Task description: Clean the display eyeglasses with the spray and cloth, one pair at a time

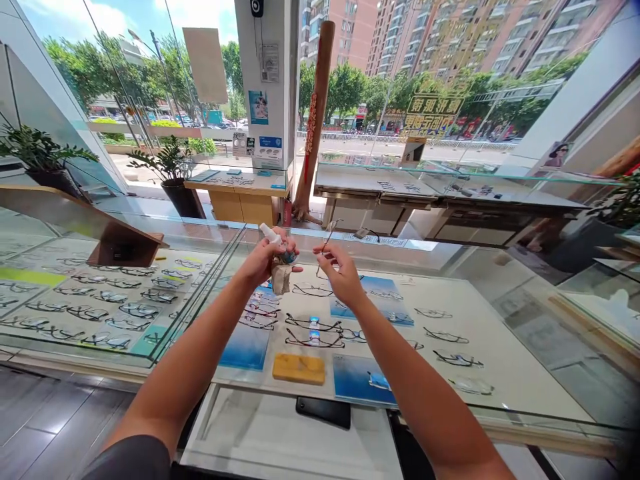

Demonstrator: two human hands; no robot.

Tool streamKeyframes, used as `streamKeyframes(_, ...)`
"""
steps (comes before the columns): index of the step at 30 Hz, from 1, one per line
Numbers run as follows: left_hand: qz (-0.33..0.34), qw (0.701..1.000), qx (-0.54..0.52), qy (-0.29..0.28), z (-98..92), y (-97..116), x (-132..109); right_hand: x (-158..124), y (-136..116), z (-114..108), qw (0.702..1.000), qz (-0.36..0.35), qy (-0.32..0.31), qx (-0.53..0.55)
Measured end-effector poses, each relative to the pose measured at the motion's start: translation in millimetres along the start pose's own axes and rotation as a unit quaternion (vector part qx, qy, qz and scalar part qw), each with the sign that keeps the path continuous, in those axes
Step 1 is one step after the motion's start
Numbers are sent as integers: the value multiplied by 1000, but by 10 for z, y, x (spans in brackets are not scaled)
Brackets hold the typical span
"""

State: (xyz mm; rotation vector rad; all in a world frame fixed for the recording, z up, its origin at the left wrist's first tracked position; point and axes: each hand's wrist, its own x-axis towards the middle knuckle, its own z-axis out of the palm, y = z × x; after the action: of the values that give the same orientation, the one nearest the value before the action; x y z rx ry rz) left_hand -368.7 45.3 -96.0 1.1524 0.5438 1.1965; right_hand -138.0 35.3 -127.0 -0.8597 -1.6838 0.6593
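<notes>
Above the near counter edge: phone (323, 412), black, lying flat; grey sleeve (127, 460) at the left arm.
Left hand (263, 261): closed firmly around spray bottle (270, 235), white nozzle end up, and cloth (281, 277), beige, hanging below the fist (a blue patch shows at the thumb side, too small to identify).
Right hand (341, 273): thumb and fingers pinched together on glasses (326, 245), thin-framed, held upright by one side.
Hand position: both raised above counter (530, 427), just apart, with bottle and glasses close to each other, not touching.
Counter top: yellow block (299, 369), blue cards (244, 348) and rows of frames (314, 325) on a white display, beneath the glass.
Left case: more frames (87, 312) in rows, with a green strip (25, 277) at the far side.
Beyond the counters: potted plant (170, 160) and carved wooden post (313, 120) (red tassel hanging on it), both by the window (400, 143).
Outside: street, trees, yellow sign (434, 113) and apartment towers (480, 33).
</notes>
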Motion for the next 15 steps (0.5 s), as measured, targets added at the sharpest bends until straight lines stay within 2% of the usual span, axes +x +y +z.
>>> streamKeyframes(8,13,999,-26,-15,4,32,-4,-45,-82,23,1000,13,-19,17)
streamKeyframes(11,13,1000,5,-11,9,62,-6,-49,-74,30,999,27,-29,36)
streamKeyframes(15,-15,997,79,17,12,40,15,-65,-114,43,991,46,-78,96)
